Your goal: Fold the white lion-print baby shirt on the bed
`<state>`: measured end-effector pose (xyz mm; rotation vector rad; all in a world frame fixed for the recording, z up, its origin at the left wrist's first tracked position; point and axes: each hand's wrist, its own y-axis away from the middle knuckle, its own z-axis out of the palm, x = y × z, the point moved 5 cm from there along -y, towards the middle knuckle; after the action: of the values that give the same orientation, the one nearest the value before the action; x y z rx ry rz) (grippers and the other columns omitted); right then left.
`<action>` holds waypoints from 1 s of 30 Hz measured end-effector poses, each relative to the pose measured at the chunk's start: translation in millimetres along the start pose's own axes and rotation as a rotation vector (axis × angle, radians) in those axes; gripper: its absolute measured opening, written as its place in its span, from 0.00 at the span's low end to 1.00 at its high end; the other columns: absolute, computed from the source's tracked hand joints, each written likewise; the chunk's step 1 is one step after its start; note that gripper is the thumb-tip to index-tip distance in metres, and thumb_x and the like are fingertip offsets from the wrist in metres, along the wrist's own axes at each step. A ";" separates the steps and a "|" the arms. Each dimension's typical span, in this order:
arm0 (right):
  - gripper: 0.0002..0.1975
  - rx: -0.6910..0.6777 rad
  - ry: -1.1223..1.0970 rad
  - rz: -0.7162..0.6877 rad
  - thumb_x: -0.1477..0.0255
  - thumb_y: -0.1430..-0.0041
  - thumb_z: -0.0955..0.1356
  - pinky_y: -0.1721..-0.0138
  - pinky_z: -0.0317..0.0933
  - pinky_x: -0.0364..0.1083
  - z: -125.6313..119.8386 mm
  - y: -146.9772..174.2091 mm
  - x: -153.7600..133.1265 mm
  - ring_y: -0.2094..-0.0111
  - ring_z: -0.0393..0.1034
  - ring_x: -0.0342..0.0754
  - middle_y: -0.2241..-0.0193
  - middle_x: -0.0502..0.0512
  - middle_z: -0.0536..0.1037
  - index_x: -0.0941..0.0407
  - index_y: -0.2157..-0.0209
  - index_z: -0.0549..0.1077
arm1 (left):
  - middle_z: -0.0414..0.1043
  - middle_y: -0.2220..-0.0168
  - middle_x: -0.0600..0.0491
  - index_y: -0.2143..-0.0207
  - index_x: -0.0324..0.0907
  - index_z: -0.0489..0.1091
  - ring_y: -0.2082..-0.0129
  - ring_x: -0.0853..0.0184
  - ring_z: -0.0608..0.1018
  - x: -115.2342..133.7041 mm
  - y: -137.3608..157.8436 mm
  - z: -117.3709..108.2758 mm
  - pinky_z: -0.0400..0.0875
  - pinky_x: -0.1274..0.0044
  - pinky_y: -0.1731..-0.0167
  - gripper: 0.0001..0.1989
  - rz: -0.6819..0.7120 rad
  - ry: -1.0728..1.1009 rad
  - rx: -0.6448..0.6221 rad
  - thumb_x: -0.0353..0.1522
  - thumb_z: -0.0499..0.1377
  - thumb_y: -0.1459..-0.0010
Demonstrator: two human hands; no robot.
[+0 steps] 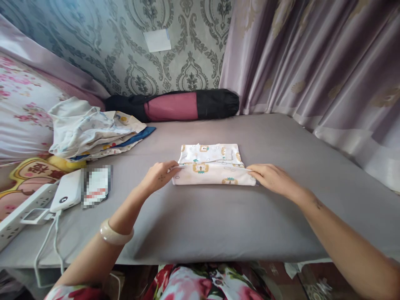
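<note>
A white garment (214, 176) with a lion print lies partly folded on the grey-covered surface (212, 221), its near part doubled back over itself. At the left end of that fold, my left hand (161, 175) pinches the cloth edge between thumb and fingers. My right hand (270, 177) grips the same folded edge at the right end. Behind the fold, the far part of the garment lies flat, with a small folded piece, perhaps a sleeve, across it.
Rumpled clothes (90, 129) are piled at the left. A rolled pink-and-black bundle (171, 106) lies along the wall. A white power bank (67, 189) with cables, a power strip (26, 212) and a blurred flat object (96, 186) sit near left. Curtains (300, 62) hang right.
</note>
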<state>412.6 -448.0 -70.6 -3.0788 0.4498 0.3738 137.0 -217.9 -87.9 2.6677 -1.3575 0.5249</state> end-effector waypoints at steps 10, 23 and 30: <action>0.18 0.113 0.058 0.276 0.66 0.34 0.58 0.66 0.58 0.45 21.6 -62.2 25.2 0.58 0.74 0.53 0.57 0.57 0.80 0.51 0.52 0.76 | 0.78 0.57 0.49 0.55 0.46 0.72 0.57 0.60 0.78 -17.6 -58.9 23.4 0.68 0.75 0.63 0.14 -0.222 -0.076 0.132 0.36 0.50 0.36; 0.20 0.189 0.017 0.421 0.72 0.34 0.56 0.56 0.64 0.50 39.1 -118.0 34.9 0.51 0.72 0.57 0.50 0.64 0.77 0.55 0.46 0.71 | 0.74 0.52 0.44 0.52 0.42 0.69 0.53 0.58 0.76 -11.7 -103.6 31.3 0.69 0.71 0.57 0.15 -0.312 -0.144 0.155 0.30 0.45 0.34; 0.21 0.213 0.003 0.452 0.73 0.34 0.54 0.54 0.64 0.53 42.3 -124.7 34.1 0.50 0.71 0.59 0.50 0.68 0.75 0.58 0.47 0.71 | 0.72 0.52 0.40 0.50 0.40 0.67 0.52 0.55 0.75 -8.0 -114.0 36.8 0.68 0.68 0.56 0.17 -0.316 -0.184 0.185 0.28 0.43 0.34</action>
<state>469.8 -336.3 -123.0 -2.7503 1.1107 0.2983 233.3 -152.7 -117.8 3.0673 -0.9319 0.3929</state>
